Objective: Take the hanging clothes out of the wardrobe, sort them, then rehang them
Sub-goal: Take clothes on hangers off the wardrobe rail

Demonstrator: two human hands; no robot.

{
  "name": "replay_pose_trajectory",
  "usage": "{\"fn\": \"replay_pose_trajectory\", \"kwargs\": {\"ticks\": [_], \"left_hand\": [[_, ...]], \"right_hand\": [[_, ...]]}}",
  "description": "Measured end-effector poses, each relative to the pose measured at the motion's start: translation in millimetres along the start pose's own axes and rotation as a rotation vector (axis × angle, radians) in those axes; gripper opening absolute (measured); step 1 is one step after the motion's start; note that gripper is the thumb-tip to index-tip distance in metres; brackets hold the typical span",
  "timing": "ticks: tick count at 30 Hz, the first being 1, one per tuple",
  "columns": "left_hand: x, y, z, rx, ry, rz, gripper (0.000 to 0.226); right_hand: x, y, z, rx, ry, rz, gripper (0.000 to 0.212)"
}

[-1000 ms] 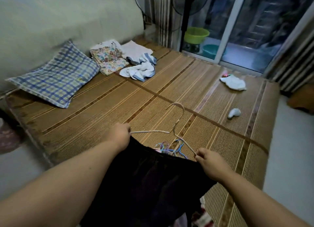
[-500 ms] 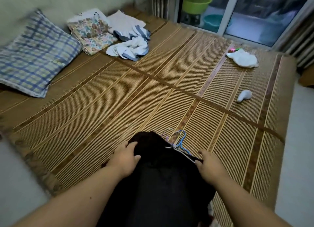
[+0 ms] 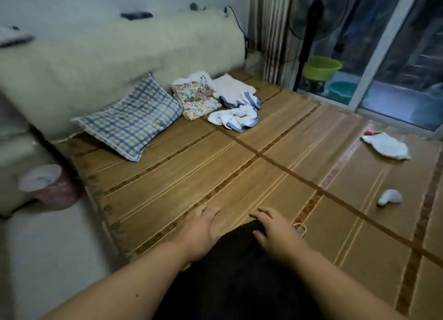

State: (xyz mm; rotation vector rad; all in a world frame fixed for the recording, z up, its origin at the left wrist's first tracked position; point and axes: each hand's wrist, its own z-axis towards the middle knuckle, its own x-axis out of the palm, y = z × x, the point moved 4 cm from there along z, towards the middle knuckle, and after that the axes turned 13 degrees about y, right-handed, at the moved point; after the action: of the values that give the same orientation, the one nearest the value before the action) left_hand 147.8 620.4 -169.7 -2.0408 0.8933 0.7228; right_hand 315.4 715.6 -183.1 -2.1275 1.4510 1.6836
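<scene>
My left hand (image 3: 201,226) and right hand (image 3: 275,232) lay flat, fingers spread, gripping nothing, at the top edge of the black soft cloth garment (image 3: 239,276) on the woven bamboo mat (image 3: 191,166). I judged it limp and light, best pinched at its top corners.

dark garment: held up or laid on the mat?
Laid down. Dark garment rests on the mat, right hand flat on its top edge, left hand open beside it.

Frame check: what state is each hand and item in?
dark garment: lying on the mat.
left hand: open, fingers spread at the dark garment's edge.
right hand: open, resting on the dark garment.
hanger: mostly hidden, hook showing.
floral cloth: folded.
striped towel: crumpled.
</scene>
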Motion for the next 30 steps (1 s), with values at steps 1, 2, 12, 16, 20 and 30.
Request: {"fn": "replay_pose_trajectory", "kwargs": {"ticks": [1, 2, 12, 16, 20, 30], "left_hand": [[-13.8, 6.6, -17.6, 0.004, -0.04, -0.007, 0.064], [-27.7, 14.8, -36.9, 0.005, -0.084, -0.01, 0.064], [-150.5, 135.9, -293.8, -0.203, -0.533, 0.281, 0.064], [-171.4, 188.6, -398.1, -0.372, -0.728, 0.322, 0.059], [-172.1, 234.8, -492.8, -0.576, -0.867, 0.351, 0.059], [-170.3, 268.1, -679.6, -1.023, -1.13, 0.363, 0.06]], "right_hand": [[-10.0, 27.5, 0.9, -0.06, -0.016, -0.027, 0.049], [-20.0, 56.9, 1.1, -0.124, -0.035, -0.057, 0.047], [-46.1, 380.8, -40.1, -0.798, -0.228, -0.337, 0.037], [-28.1, 502.2, -74.5, -1.014, -0.254, -0.374, 0.035], [-0.1, 604.1, -113.0, -1.229, -0.29, -0.368, 0.036], [61.3, 770.8, -209.9, -1.659, -0.232, -0.24, 0.041]]}}
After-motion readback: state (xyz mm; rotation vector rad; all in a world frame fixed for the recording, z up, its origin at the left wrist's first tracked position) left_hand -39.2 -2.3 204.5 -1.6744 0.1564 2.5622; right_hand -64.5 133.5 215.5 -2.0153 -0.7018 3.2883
